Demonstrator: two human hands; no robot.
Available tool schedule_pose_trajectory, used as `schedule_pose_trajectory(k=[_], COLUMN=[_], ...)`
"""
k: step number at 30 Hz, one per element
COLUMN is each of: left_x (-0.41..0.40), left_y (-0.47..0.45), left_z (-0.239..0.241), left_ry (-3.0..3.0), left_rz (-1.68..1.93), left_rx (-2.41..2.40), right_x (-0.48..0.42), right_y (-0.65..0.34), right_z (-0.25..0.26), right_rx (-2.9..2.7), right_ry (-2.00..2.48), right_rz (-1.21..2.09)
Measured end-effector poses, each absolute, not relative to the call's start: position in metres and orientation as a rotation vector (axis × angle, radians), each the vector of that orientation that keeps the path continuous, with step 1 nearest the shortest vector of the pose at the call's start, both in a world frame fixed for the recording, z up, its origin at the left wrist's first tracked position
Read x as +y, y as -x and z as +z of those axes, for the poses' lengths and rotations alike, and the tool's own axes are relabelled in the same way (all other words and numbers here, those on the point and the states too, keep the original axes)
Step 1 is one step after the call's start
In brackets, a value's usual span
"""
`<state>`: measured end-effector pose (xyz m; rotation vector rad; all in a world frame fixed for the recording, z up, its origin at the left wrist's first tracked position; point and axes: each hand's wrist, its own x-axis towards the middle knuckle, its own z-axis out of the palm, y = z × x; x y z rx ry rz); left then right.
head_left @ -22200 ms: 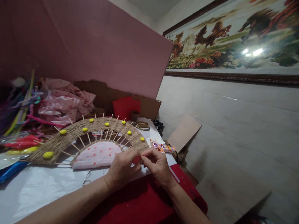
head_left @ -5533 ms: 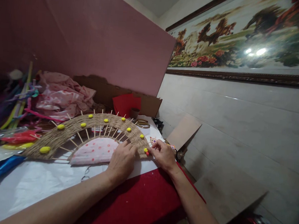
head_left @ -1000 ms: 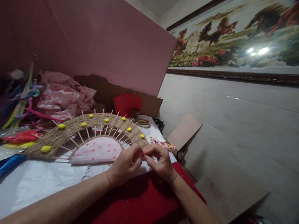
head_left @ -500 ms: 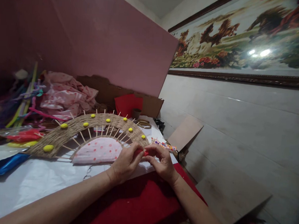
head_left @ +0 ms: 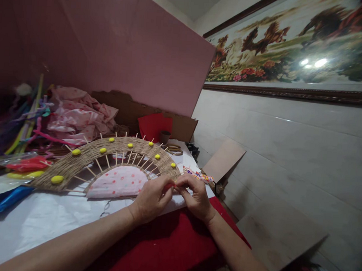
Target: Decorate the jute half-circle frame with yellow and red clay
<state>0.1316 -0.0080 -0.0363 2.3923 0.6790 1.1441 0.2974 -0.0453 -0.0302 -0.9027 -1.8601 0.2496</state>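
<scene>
My left hand [head_left: 154,195] is closed, its thumb and fingers pinching a small piece of red modelling clay [head_left: 168,186]. Facing it, my right hand [head_left: 195,195] pinches with its fingertips at the clay's right end; the fingers hide most of the piece. Just behind and left of both hands lies a woven twine arch [head_left: 89,156] on thin wooden sticks, dotted with several yellow clay ovals [head_left: 57,179]. Inside the arch sits a half-round panel of pink dotted cloth [head_left: 119,181]. The arch's right end is partly covered by my hands.
Crumpled pink cloth [head_left: 81,115], coloured pipe cleaners [head_left: 24,130] and a red packet [head_left: 28,164] crowd the left. Scissors [head_left: 174,149], a small cup [head_left: 164,137] and red sheets [head_left: 154,125] stand behind the arch. Red cloth [head_left: 159,240] covers the near table edge.
My fingertips have drawn closer together around the red clay, and less of it shows between them. The arch and the things around it stay in place.
</scene>
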Motion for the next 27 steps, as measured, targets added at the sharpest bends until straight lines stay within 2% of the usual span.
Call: schedule_pose_trajectory(k=[13,20,27], left_x=[-0.010,-0.006,-0.003], left_y=[-0.128,-0.131,-0.133], left_z=[-0.031,-0.036,-0.040], left_ry=[-2.367,-2.264,-2.367], left_rz=[1.233,1.330,1.237], left_rx=[0.679,0.656,0.701], right_x=[-0.035,-0.038,-0.040], right_y=[-0.303,-0.299,-0.294], right_z=[-0.028,-0.027,-0.030], right_rx=[-1.273,-1.371,-1.427], right_ry=[0.937,0.898,0.889], right_rz=[0.680,0.854,0.936])
